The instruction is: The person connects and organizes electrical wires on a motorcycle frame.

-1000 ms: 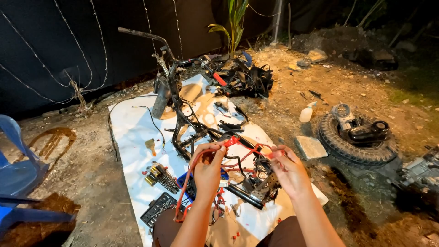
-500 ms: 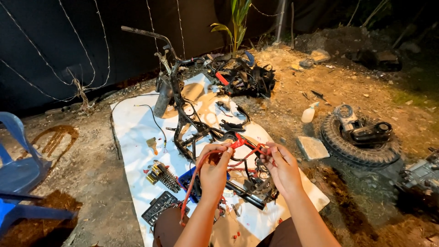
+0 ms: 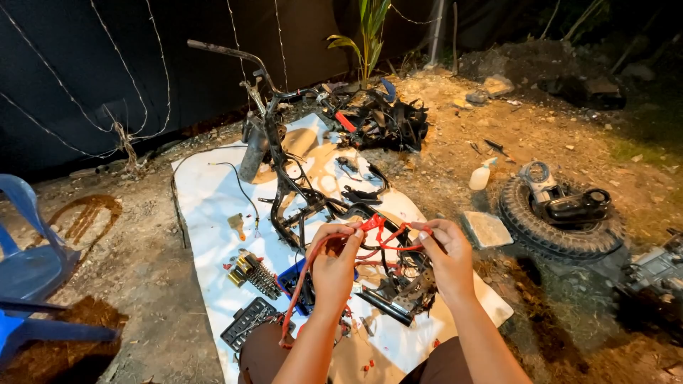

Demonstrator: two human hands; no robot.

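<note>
My left hand (image 3: 334,263) and my right hand (image 3: 447,257) are both raised in front of me, each pinching part of a red wire bundle (image 3: 380,231) that stretches between them. A long red strand (image 3: 299,291) hangs down from my left hand toward my lap. Below the hands lies a stripped black motorcycle frame (image 3: 299,192) with handlebars, resting on a white sheet (image 3: 206,206) spread over the dirt.
A shock spring (image 3: 256,274), a blue tray (image 3: 295,281) and a black socket set (image 3: 245,323) lie on the sheet. A tyre with engine parts (image 3: 558,213), a white bottle (image 3: 480,176) and a stone slab (image 3: 487,229) sit right. Blue plastic chairs (image 3: 28,270) stand left.
Both hands have kept hold of the red wires and shifted slightly, drawing the bundle a little tighter between them. The view has drifted slightly.
</note>
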